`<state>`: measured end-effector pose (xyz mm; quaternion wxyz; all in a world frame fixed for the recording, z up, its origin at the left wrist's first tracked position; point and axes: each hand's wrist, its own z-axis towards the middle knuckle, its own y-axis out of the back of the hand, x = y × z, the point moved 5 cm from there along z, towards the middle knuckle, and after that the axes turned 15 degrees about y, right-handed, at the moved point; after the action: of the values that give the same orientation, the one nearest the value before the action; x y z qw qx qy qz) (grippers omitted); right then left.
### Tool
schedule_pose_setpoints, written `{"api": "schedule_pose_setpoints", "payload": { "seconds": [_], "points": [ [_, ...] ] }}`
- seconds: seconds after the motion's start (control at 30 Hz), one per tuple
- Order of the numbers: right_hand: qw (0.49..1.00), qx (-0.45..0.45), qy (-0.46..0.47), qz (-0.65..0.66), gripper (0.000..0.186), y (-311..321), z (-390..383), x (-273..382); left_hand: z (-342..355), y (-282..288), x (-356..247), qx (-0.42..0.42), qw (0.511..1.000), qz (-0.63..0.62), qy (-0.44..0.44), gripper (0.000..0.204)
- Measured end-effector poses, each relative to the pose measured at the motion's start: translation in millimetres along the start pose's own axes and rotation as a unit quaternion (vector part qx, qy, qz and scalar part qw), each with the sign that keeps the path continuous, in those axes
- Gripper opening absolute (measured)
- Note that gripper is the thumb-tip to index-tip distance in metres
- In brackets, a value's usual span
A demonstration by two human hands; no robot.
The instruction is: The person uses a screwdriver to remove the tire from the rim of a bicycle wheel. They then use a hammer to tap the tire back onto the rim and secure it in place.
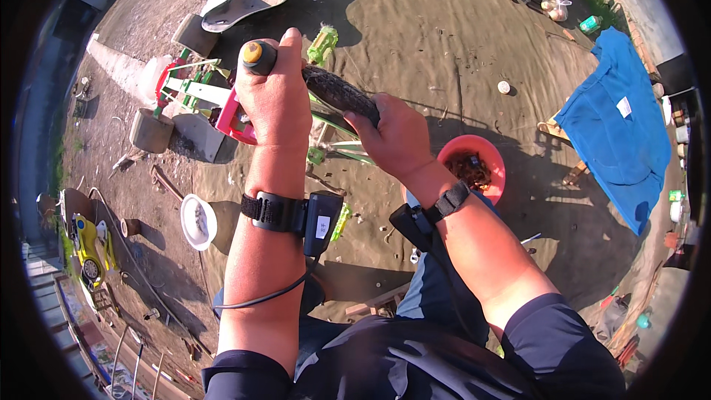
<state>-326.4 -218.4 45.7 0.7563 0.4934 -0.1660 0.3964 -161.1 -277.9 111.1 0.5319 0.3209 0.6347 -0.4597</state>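
Observation:
My left hand (274, 92) is closed around a dark rod near its rounded black end with a yellow middle, thumb pointing up. On the other side of that fist a dark, rough-surfaced rod (341, 92) runs down to the right, and my right hand (392, 133) is wrapped around its far part. My left fingers hide whether the black-and-yellow end and the rough length are one piece. Beneath my hands stands a green and white frame (200, 91) with a pink bracket (235, 124); my hands overlap it, and contact cannot be made out.
Right of the frame sits a red basin (498, 165) with brown scraps. A white bowl (209, 216) stands at left, near a yellow toy car (89, 255). A blue garment (618, 118) drapes at right. A curved grey seat (252, 4) lies at far left.

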Motion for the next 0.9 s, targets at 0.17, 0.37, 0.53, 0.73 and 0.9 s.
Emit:
{"api": "schedule_pose_setpoints", "payload": {
  "seconds": [0.17,0.37,0.53,0.73,0.9],
  "points": [
    [0.999,0.004,-0.022,0.024,0.045,-3.5,5.1,-9.0,12.9,-18.7,-7.9,0.049,0.969,0.243,0.013,0.022],
    [0.994,0.036,-0.054,0.084,0.05,-5.7,13.8,-18.4,36.6,-42.0,-6.0,0.158,0.93,0.325,0.068,0.024],
    [0.976,0.053,-0.07,0.201,0.049,-19.7,18.3,-35.9,48.5,-43.4,-2.2,0.208,0.924,0.302,0.107,0.021],
    [0.963,0.062,-0.077,0.25,0.05,-21.2,18.5,-38.0,54.6,-25.7,-2.4,0.161,0.954,0.212,0.142,0.025],
    [0.989,0.046,-0.038,0.137,0.052,-6.9,18.0,-22.7,44.2,-5.2,-3.7,0.097,0.986,0.06,0.125,0.023]
  ]
}}
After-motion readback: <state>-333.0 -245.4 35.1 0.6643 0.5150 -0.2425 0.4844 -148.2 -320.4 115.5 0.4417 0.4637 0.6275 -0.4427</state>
